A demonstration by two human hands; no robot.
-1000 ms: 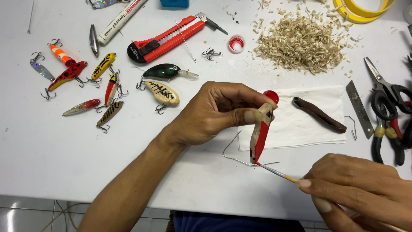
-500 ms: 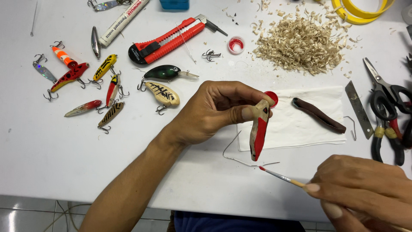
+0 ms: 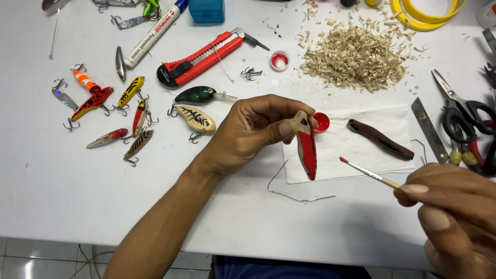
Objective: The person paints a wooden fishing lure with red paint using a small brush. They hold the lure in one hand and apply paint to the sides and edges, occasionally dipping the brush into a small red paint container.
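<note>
Lure body point(image 3: 306, 144) — bare wood, red-painted flank — upright.

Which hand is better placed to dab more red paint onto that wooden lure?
Right. The right hand holds the fine brush, red tip pointing at the wooden lure, a small gap away. The left hand is busy pinching the lure's top end.

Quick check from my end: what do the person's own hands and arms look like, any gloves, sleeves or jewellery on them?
Both are bare. The left hand has no glove, ring or watch, and its forearm shows no sleeve right down to the frame edge. The right hand is ungloved too, with short, plain, unpainted nails; its wrist and arm lie out of frame, so any sleeve there cannot be told.
</note>
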